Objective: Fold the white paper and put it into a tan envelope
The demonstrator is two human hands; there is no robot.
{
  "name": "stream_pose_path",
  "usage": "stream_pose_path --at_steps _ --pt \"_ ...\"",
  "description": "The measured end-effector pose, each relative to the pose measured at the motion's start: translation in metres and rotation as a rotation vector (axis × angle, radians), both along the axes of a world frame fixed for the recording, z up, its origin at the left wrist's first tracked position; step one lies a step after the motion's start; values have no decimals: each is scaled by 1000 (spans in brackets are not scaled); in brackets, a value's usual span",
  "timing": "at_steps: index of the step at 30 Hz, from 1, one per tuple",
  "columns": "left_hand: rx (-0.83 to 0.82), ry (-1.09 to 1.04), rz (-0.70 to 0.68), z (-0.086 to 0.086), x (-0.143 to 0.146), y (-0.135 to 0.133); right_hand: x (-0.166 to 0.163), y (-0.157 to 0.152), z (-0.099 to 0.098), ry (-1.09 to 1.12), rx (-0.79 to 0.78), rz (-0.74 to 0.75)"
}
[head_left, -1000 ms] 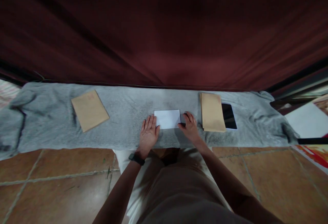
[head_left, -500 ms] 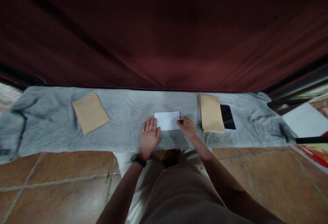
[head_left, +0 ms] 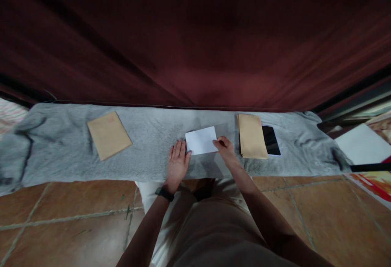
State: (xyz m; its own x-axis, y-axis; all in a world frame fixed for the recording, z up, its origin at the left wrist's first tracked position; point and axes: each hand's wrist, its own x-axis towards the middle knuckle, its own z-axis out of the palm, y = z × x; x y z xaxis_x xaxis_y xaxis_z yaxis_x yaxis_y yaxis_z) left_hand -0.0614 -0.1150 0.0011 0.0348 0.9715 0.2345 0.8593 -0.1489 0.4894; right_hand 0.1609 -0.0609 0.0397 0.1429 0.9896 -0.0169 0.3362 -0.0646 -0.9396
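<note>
A white sheet of folded-looking paper (head_left: 200,141) is in front of me, tilted with its right end higher. My right hand (head_left: 225,149) pinches its right edge between thumb and fingers. My left hand (head_left: 177,160) lies flat on the grey cloth (head_left: 152,157), fingers stretched out, the thumb by the paper's lower left corner. Whether that thumb touches the paper I cannot tell. To the right of my right hand lies a stack of brown envelopes (head_left: 252,136).
A dark-screened tablet or phone (head_left: 271,141) lies partly under the envelope stack. Another brown envelope (head_left: 109,136) rests at the left. A dark red curtain (head_left: 195,55) hangs behind the cloth-covered bench. White paper (head_left: 363,143) is at the far right.
My right hand has raised the right end of the white paper, which has turned from level to tilted. My left hand has stayed almost in place.
</note>
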Motion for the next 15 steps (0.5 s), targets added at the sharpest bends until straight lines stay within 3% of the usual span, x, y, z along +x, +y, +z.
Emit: stream_pose_path --at_steps 3,7,11,15 --pt "-37 -256 45 11 4 -4 1 -8 29 -74 195 -34" --pt "-229 -735 28 40 22 -7 -4 -24 55 -421 369 64" --pt "-371 -1148 -8 58 44 -5 -22 -45 44 -673 438 276" --pt "-382 -1212 66 49 52 -1 -38 -64 23 -746 395 445"
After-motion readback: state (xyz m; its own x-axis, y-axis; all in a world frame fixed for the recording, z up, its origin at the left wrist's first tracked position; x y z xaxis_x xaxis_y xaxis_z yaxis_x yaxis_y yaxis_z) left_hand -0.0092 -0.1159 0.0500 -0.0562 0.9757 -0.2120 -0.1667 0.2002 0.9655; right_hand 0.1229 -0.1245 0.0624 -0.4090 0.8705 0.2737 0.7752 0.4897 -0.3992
